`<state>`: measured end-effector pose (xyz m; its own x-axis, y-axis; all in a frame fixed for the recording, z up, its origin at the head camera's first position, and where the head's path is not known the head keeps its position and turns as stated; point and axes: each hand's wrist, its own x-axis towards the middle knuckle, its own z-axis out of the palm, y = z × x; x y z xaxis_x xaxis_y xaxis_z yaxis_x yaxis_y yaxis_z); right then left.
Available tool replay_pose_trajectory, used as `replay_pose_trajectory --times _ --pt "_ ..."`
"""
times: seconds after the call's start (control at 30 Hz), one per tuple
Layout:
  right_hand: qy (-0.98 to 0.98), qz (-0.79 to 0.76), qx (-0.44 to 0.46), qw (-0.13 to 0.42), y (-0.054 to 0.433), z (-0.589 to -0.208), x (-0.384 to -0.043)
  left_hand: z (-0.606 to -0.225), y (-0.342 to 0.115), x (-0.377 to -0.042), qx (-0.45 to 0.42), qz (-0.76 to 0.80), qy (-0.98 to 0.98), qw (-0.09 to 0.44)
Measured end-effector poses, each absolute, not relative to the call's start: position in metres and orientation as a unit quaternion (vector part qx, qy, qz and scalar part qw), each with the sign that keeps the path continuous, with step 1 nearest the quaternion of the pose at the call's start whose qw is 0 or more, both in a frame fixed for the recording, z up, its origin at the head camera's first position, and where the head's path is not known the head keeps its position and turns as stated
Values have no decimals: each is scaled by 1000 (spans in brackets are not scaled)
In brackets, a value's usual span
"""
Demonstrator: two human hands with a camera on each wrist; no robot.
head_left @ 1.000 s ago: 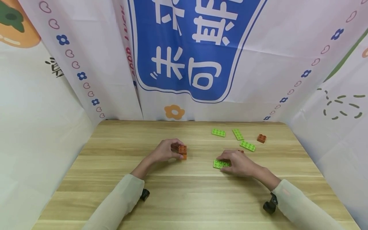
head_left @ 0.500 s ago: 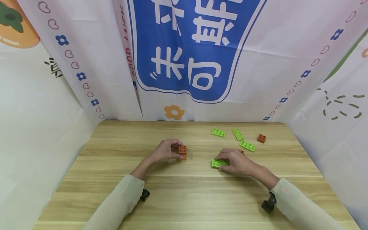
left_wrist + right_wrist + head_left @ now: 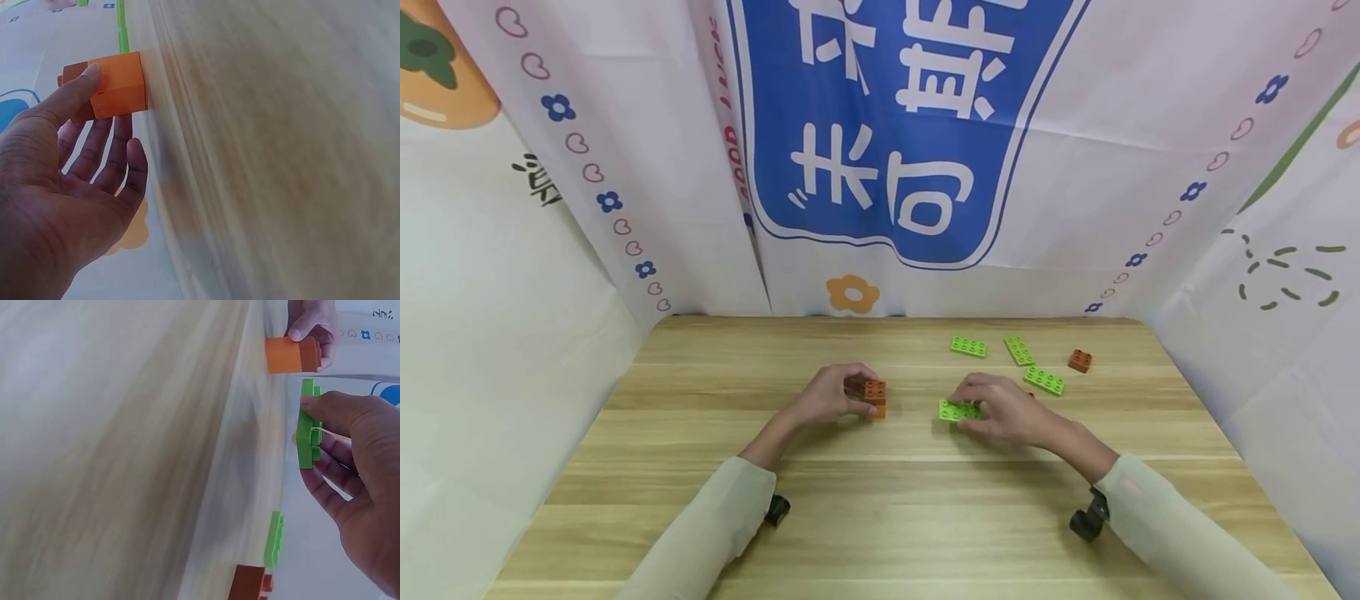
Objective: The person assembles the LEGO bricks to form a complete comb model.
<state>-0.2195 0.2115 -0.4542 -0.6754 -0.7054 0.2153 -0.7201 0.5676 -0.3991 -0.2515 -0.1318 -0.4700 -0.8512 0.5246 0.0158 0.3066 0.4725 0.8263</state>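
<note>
On the left of the table, my left hand (image 3: 829,397) grips a small two-brick stack between thumb and fingers. Its lower brick is orange (image 3: 119,84) and its upper one is a brown brick (image 3: 876,388) with studs on top. The orange brick's base is at or near the wood. To the right, my right hand (image 3: 1011,412) pinches a flat lime-green brick (image 3: 953,410) by its sides, studs upward. In the right wrist view this green brick (image 3: 305,434) is off the table, apart from the stack. Fingers cover part of both.
Three more flat green bricks lie toward the back right: one (image 3: 968,347), another (image 3: 1019,351) and a third (image 3: 1044,381). A brown brick (image 3: 1080,360) sits farther right. Another brown brick (image 3: 247,582) is mostly hidden behind my right hand in the head view. Printed cloth (image 3: 1075,208) surrounds the table.
My right hand has moved left and a little away from me, lifting the green brick with it. My left hand and the stack stay in place.
</note>
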Motion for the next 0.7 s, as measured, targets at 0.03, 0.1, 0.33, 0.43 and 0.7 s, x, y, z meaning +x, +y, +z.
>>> replay_pose_trajectory --times 0.03,0.1,0.33,0.43,0.7 --pt "-884 234 405 17 210 -453 -220 -471 -132 -252 245 451 850 120" --pt "-882 234 408 19 207 -452 -221 -472 -133 -252 246 450 850 120" --pt "-873 240 423 44 197 -448 -225 -473 -133 -253 248 446 852 117" --pt "-872 240 424 49 193 -445 -227 -472 -132 -253 246 443 854 116" --pt "-871 250 421 37 183 -441 -231 -472 -132 -253 246 448 852 117"
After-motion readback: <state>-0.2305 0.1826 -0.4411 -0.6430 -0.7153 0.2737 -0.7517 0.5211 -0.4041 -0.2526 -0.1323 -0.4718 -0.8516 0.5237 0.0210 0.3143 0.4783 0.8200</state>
